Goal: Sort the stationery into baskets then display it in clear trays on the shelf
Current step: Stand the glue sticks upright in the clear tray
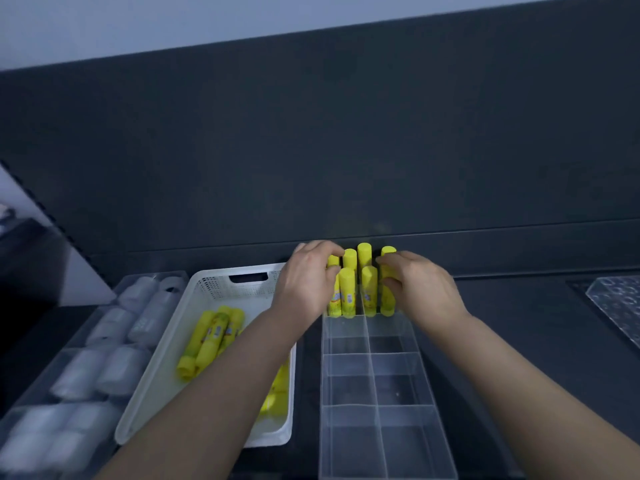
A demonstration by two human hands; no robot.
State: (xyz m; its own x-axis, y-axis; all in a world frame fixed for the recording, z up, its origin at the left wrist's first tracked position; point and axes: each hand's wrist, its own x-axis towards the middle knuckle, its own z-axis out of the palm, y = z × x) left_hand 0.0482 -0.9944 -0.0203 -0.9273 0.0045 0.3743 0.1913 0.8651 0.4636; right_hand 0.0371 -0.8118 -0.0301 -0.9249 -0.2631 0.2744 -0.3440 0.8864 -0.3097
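Several yellow glue sticks (pixel 348 292) stand upright in the far compartments of a clear divided tray (pixel 374 386) on the dark shelf. My left hand (pixel 304 285) curls around the leftmost stick of the group. My right hand (pixel 415 285) grips the rightmost stick (pixel 388 252) from the side. A white basket (pixel 166 358) to the left of the tray holds several more yellow glue sticks (pixel 207 341) lying flat; my left forearm crosses over it.
A clear tray (pixel 86 358) with white cylindrical items sits at the far left. Another clear tray (pixel 616 303) shows at the right edge. A dark back panel rises just behind the glue sticks. The tray's near compartments hold nothing.
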